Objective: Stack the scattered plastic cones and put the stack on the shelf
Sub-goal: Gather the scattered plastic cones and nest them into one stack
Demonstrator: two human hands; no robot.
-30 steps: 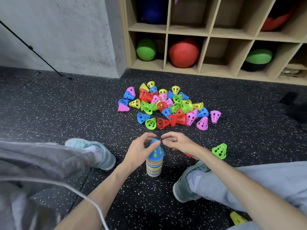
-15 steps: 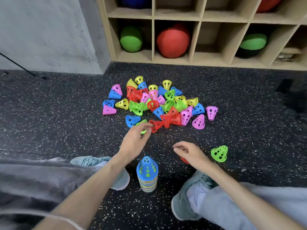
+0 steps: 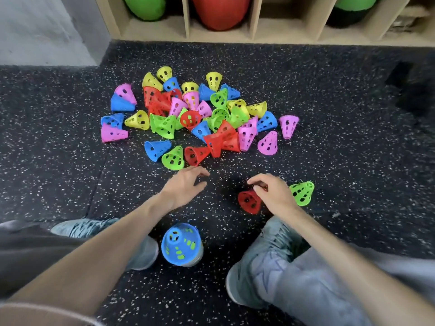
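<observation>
One red cone [image 3: 249, 201] under right fingers [image 3: 257, 182]

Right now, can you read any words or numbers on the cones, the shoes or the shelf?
None: no words, numbers or logos can be read anywhere.
Cones: only holes, no print.
Stack: no print on its blue top cone.
Shoes: only a faint star shape, no letters.
Shelf: bare wood; the balls in it show no text.

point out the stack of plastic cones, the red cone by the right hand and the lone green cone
stack of plastic cones [image 3: 181, 245], head view, blue top cone's side
red plastic cone [image 3: 250, 203], head view, perforated wall
lone green plastic cone [image 3: 302, 193], head view, side wall
</observation>
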